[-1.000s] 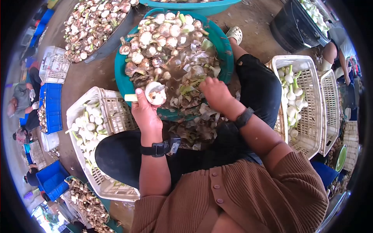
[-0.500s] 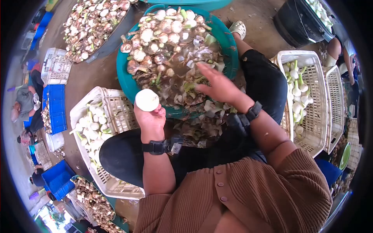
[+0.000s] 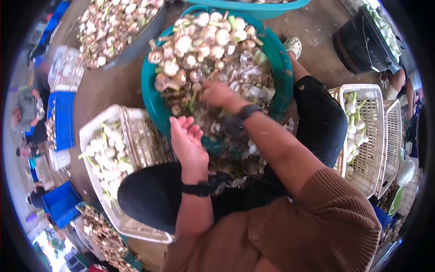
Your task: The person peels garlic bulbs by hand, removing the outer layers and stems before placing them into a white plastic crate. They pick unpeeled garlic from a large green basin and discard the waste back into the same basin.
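A round green tub (image 3: 148, 93) holds unpeeled garlic bulbs (image 3: 183, 44), with loose skins (image 3: 247, 77) on its right side. My left hand (image 3: 188, 143) is palm up at the tub's near left edge, fingers loosely curled and apart, with nothing visible in it. Over the middle of the tub, my right hand (image 3: 218, 94) reaches in among the bulbs and skins; its fingers are smeared by motion, so a grip cannot be made out. Cleaned white bulbs (image 3: 108, 152) lie in the white crate (image 3: 145, 136) to the left.
Another white crate (image 3: 369, 156) with cleaned bulbs stands at the right, beyond my knee. Top right is a black bucket (image 3: 358, 47). A grey tub of bulbs (image 3: 149, 34) is at the top left, near a blue crate (image 3: 65, 120). Other people sit at both sides.
The white bulb has left my left hand, and I do not see where it went. My right hand has moved left and down into the tub. The view has shifted slightly.
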Demonstrator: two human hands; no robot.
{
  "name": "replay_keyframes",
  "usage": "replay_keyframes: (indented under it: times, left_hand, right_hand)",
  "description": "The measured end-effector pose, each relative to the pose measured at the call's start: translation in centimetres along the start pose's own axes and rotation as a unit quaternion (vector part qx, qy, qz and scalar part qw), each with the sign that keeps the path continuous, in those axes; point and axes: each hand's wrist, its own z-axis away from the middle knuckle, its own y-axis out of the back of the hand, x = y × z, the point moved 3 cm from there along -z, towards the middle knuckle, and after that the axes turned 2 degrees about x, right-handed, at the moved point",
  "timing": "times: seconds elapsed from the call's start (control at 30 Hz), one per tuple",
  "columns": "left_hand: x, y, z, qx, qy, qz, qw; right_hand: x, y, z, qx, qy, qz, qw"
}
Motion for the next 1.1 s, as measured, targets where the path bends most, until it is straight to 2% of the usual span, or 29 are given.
replay_keyframes:
  times: [0.03,0.07,0.1,0.13,0.17,0.2,0.23,0.27,0.3,0.33,0.37,0.4,0.43,0.47,0.5,0.53,0.57,0.6,0.67,0.77,0.8,0.83,0.87,0.9,0.93,0.97,1.03,1.07,1.1]
  left_hand:
    - [0.4,-0.2,-0.1,0.0,-0.039,-0.059,0.997]
    - [0.4,-0.9,-0.2,-0.014,-0.075,-0.115,0.99]
    - [0.4,-1.1,-0.4,-0.01,-0.088,-0.12,0.989]
    - [0.4,-0.6,-0.7,-0.009,-0.093,-0.124,0.988]
    - [-0.3,0.1,-1.0,0.025,-0.057,-0.09,0.994]
    - [-0.5,0.7,-0.9,0.063,0.0,-0.126,0.99]
    - [-1.1,0.8,-0.3,0.08,0.05,-0.118,0.988]
    - [-1.7,0.9,0.1,0.09,0.092,-0.156,0.979]
    - [-2.6,1.4,-0.3,0.006,0.107,-0.136,0.985]
    - [-2.3,-1.4,1.3,-0.062,0.166,-0.052,0.983]
    - [-3.1,-1.7,0.7,-0.134,0.118,0.0,0.984]
    - [-3.4,-1.3,-0.4,-0.202,0.065,0.053,0.976]
    - [-3.5,-1.4,-0.5,-0.216,0.068,0.05,0.973]
    - [-3.3,-1.2,-0.7,-0.187,0.011,-0.01,0.982]
    - [-2.8,-0.9,-0.9,-0.157,-0.048,-0.069,0.984]
    - [-2.5,-0.3,-1.7,-0.168,-0.051,-0.071,0.982]
    - [-1.8,0.2,-2.1,-0.161,-0.088,-0.182,0.966]
    - [-1.5,0.4,-2.4,-0.15,-0.125,-0.289,0.937]
    - [-1.9,0.1,-1.9,-0.147,-0.151,-0.269,0.94]
    - [-2.1,-0.5,-0.3,-0.185,-0.088,-0.29,0.935]
    - [-2.1,-0.5,-0.3,-0.188,-0.031,-0.328,0.925]
    - [-2.3,-0.3,-0.3,-0.189,0.026,-0.367,0.911]
    - [-2.4,-0.3,-0.2,-0.191,0.025,-0.368,0.91]
    - [-2.5,-0.4,-0.2,-0.188,0.013,-0.367,0.911]
    - [-2.5,-0.5,-0.1,-0.184,0.003,-0.367,0.912]
    - [-2.4,-0.8,0.5,-0.184,0.001,-0.37,0.911]
    - [-1.8,-2.0,2.1,-0.262,-0.114,-0.322,0.903]
    - [-1.5,-2.1,2.4,-0.258,-0.115,-0.324,0.903]
    - [-1.4,-2.1,2.5,-0.267,-0.074,-0.327,0.904]
  right_hand:
    - [2.8,-6.1,-2.9,0.023,0.044,0.244,0.968]
    - [1.7,-6.7,-2.3,0.029,0.07,0.387,0.919]
    - [0.5,-6.3,-1.3,-0.062,0.118,0.484,0.865]
    - [1.2,-8.2,-1.1,-0.056,0.165,0.488,0.855]
    - [0.3,-7.2,-0.2,-0.042,0.121,0.388,0.913]
    - [-1.2,-5.1,0.5,0.005,0.048,0.196,0.98]
    - [-2.7,-4.1,0.8,-0.07,-0.042,0.026,0.996]
    - [-4.6,-2.2,2.2,-0.048,0.036,-0.162,0.985]
    - [-6.4,-0.4,4.6,-0.044,0.065,-0.484,0.871]
    - [-6.9,-1.5,5.0,0.204,0.176,-0.363,0.892]
    - [-7.7,1.2,7.1,0.092,0.078,-0.438,0.891]
    - [-7.7,1.9,7.7,0.287,0.166,-0.301,0.894]
    - [-7.9,3.9,9.0,0.253,0.15,-0.224,0.929]
    - [-8.1,5.6,10.5,0.215,0.133,-0.148,0.956]
    - [-7.7,6.1,11.4,0.226,0.133,-0.145,0.954]
    - [-7.7,6.2,12.2,0.207,0.208,0.031,0.956]
    - [-7.6,5.7,12.5,0.179,0.271,0.207,0.923]
    - [-7.3,5.4,12.6,0.186,0.269,0.21,0.921]
    - [-6.8,3.4,12.6,-0.002,0.238,0.21,0.948]
    - [-6.2,3.6,13.5,0.061,0.25,0.194,0.947]
    - [-5.8,4.0,13.5,0.063,0.25,0.195,0.946]
    - [-5.0,4.5,13.2,0.051,0.175,0.085,0.98]
    - [-4.3,4.9,13.0,0.038,0.097,-0.028,0.994]
    - [-4.0,5.3,13.1,0.042,0.097,-0.029,0.994]
    - [-3.1,5.2,13.5,-0.042,-0.015,-0.217,0.975]
    - [-2.7,4.7,14.0,-0.126,-0.124,-0.394,0.902]
    - [-1.7,3.9,14.1,-0.091,-0.126,-0.417,0.895]
    - [-1.7,4.0,14.2,-0.057,-0.127,-0.438,0.888]
    - [-2.4,5.0,14.2,0.096,0.042,-0.272,0.957]
